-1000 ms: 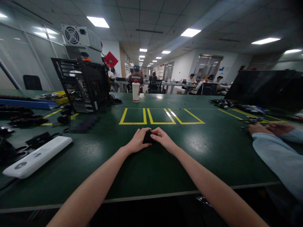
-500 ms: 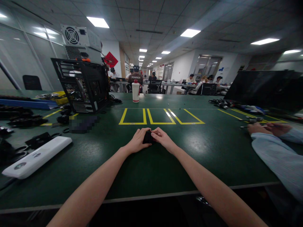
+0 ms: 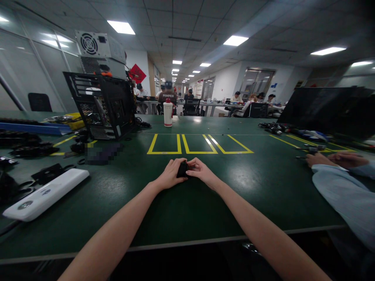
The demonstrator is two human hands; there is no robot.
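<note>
Both my hands meet at the middle of the green table (image 3: pixel 181 210), just in front of the yellow outlined boxes (image 3: pixel 199 144). My left hand (image 3: pixel 171 174) curls around a small black object (image 3: pixel 182 169), and my right hand (image 3: pixel 199 171) pinches the same object from the other side. Most of that object is hidden between my fingers, so its shape is unclear. Both wrists rest on the table surface.
An open black computer case (image 3: pixel 101 105) stands at the back left with a grey power supply (image 3: pixel 99 48) on top. A white flat panel (image 3: pixel 45 194) lies at the left, a white bottle (image 3: pixel 168 112) at the back. A co-worker's sleeved arms (image 3: pixel 342 183) rest at the right.
My hands have stayed in place, with only a slight shift of the fingers on the black object. The co-worker's hands at the right moved a little.
</note>
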